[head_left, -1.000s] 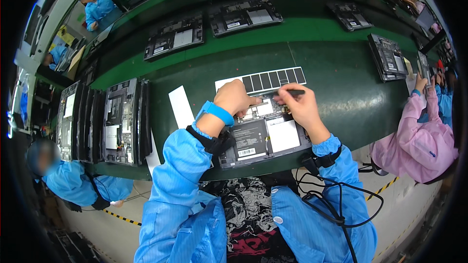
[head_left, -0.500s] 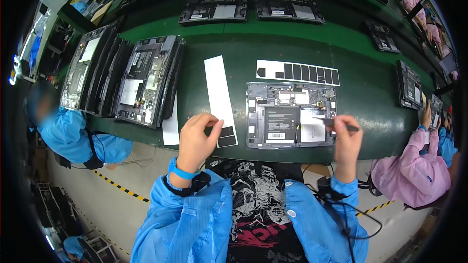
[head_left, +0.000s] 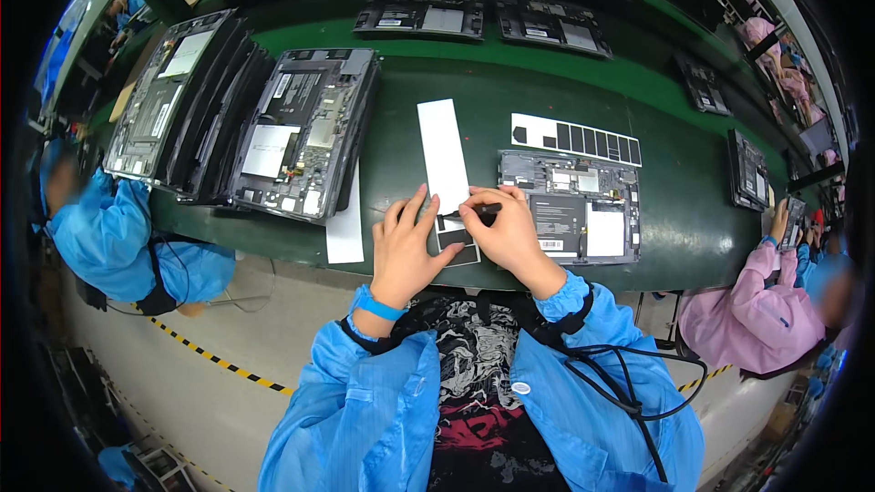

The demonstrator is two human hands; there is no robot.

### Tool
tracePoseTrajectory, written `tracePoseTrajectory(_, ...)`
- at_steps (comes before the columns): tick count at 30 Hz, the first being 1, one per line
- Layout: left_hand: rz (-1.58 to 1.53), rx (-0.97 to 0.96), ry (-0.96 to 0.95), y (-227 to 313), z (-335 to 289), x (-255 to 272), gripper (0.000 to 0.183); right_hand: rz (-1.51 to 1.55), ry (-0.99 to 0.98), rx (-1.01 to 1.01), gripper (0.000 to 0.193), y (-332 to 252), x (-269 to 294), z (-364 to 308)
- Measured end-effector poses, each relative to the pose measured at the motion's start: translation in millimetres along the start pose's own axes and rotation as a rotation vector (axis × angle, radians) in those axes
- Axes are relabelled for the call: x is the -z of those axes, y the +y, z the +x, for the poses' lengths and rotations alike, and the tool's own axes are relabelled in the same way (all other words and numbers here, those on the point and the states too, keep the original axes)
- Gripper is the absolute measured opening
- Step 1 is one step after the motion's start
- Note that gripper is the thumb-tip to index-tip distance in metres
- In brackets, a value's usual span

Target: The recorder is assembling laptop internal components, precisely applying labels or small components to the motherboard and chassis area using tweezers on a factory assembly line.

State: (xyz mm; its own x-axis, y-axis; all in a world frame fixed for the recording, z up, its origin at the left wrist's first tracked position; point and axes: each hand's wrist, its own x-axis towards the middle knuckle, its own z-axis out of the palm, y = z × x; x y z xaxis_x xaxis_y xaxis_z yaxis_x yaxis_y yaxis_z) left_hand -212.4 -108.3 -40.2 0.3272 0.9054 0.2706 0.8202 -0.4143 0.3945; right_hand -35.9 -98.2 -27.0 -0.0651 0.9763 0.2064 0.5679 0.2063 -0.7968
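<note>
Left hand (head_left: pixel 406 251): palm down, fingers spread, resting on the lower end of the long white backing strip (head_left: pixel 444 169), near the front edge of the green bench (head_left: pixel 674 191). Fingertips sit just beside the dark sticker patches (head_left: pixel 458 239) at that end of the strip.

Right hand (head_left: pixel 508 235): fingers curled, pinching a slim black tool (head_left: pixel 483 210) w/ thumb and forefinger. Tool lies approx. horizontal, tip pointing toward the left hand, over the strip's lower end. Contact btwn tip and sticker: cannot tell.

Strip runs from the hands up and away, slightly tilted. Just right of it: an opened laptop base (head_left: pixel 570 217), internals up, flat on the bench, touching or nearly touching the right hand's knuckles. Above that base: a second white sheet (head_left: pixel 576 138) w/ a row of black rectangular stickers.

Left of the strip: a stack of opened laptop bases (head_left: pixel 305 132) leaning on edge, w/ a small white sheet (head_left: pixel 346 228) at its foot. More bases lie along the far side of the bench.

Adjacent persons: one in a blue coat (head_left: pixel 118 237) at left, one in a pink coat (head_left: pixel 761 314) at right; both well apart from the hands.
</note>
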Motion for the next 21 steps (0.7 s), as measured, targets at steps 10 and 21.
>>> tracePoseTrajectory(10,-0.020,0.010,-0.012,-6,2,-1,0.071,0.017,0.021,-0.029,0.013,1,1,4)
tracePoseTrajectory(21,-0.049,0.026,-0.014,-4,3,-2,0.069,-0.001,0.048,-0.042,0.012,1,2,1)
